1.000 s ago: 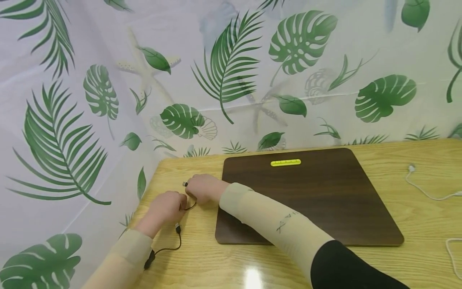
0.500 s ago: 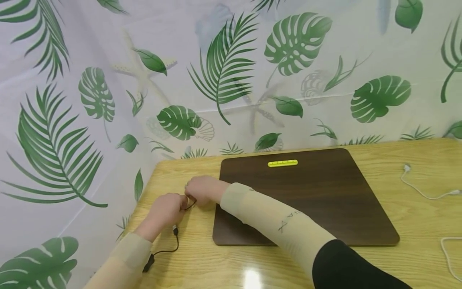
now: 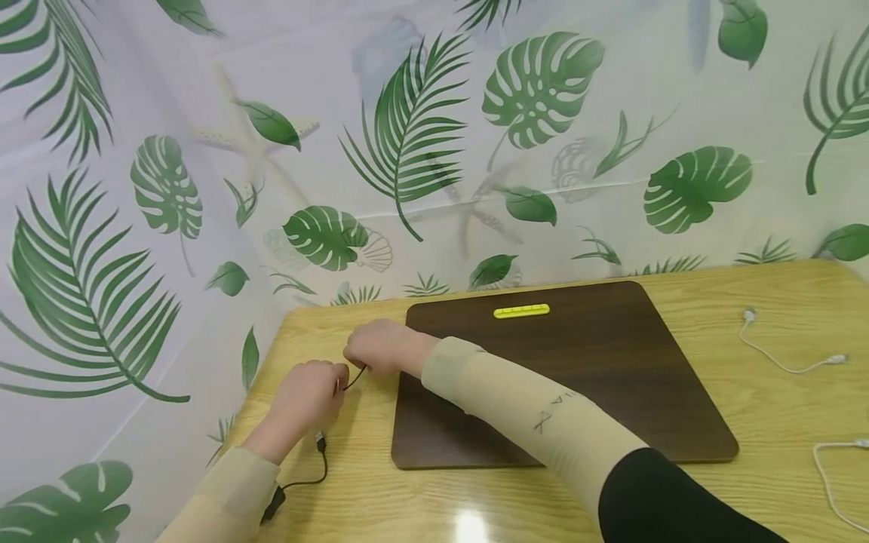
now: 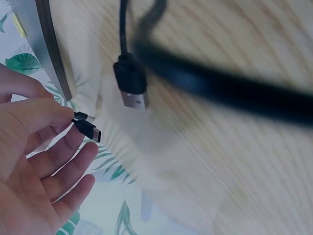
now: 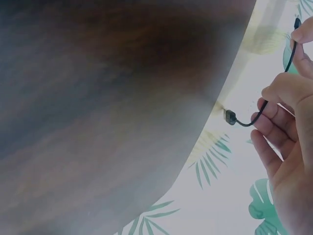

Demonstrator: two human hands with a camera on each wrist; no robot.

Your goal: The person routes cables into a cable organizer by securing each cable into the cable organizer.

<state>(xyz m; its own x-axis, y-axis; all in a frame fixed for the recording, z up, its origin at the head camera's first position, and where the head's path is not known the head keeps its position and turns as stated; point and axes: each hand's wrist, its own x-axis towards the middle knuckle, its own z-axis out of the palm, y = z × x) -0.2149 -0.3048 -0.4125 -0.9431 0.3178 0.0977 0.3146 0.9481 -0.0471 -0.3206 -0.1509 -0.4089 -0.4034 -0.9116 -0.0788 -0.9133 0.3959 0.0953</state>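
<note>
Between finger and thumb, my left hand [image 3: 305,394] pinches one end of a short black USB cable [image 5: 291,61]. The small USB-C plug [image 4: 89,130] pokes out past those fingertips in the left wrist view. My right hand [image 3: 382,347] pinches the same cable farther along, and its USB-A plug [image 5: 230,117] dangles free beyond the fingers. The stretch of cable between both hands runs nearly straight above the wooden table's left part. A second black USB cable [image 3: 325,469] lies beside my left wrist, partly hidden behind the sleeve.
A dark brown board [image 3: 563,354] lies under my right forearm, with a yellow strip [image 3: 521,311] along its far side. Two white cables, one at the back [image 3: 774,357] and one nearer [image 3: 825,479], lie at the right of the table [image 3: 380,513]. Leaf-print cloth [image 3: 434,151] hangs behind.
The head view has turned slightly, shifting the scene left. My right hand has drawn a little to the right relative to the board, and the cable between the hands looks straighter.
</note>
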